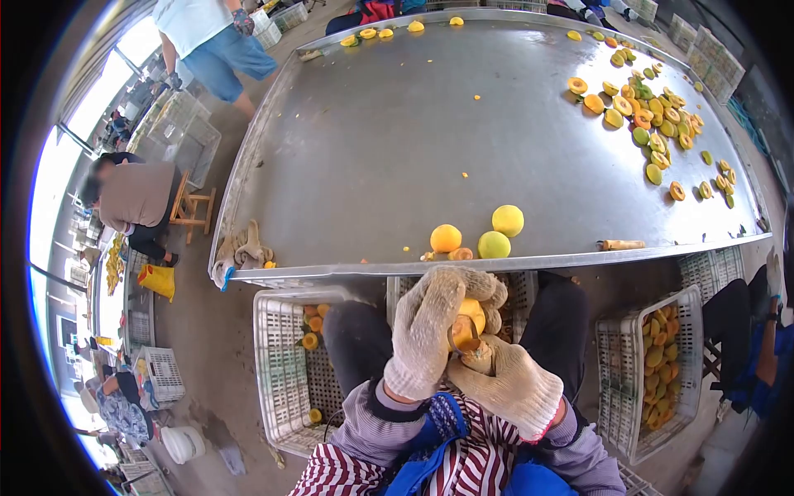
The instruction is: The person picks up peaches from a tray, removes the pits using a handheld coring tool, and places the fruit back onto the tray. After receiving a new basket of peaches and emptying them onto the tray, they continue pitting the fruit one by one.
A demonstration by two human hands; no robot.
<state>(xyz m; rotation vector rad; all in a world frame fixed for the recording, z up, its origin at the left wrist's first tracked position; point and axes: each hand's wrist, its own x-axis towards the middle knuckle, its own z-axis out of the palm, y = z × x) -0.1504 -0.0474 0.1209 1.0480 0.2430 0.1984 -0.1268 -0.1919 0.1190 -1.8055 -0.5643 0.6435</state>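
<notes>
1. Head view, hands: left hand gloved, clamped around a yellow-orange fruit. Right hand, same knit glove, is up against the left, thumb by the fruit's lower side. Dark metal piece sits at the fruit between them; can't tell how the right grips it, its fingers are partly hidden.
2. Fruit location: over the lap, just in front of the bench's near edge.
3. Near edge of bench: orange fruit, yellow fruit and green fruit close together. Wooden handle lies right of them; spare gloves on the left corner.
4. Far right of bench: loose pile of fruit, many pieces halved.
5. Floor: left crate holds a few pieces, right crate holds plenty.
6. Off left: one person seated on a wooden stool, another standing near the bench.
</notes>
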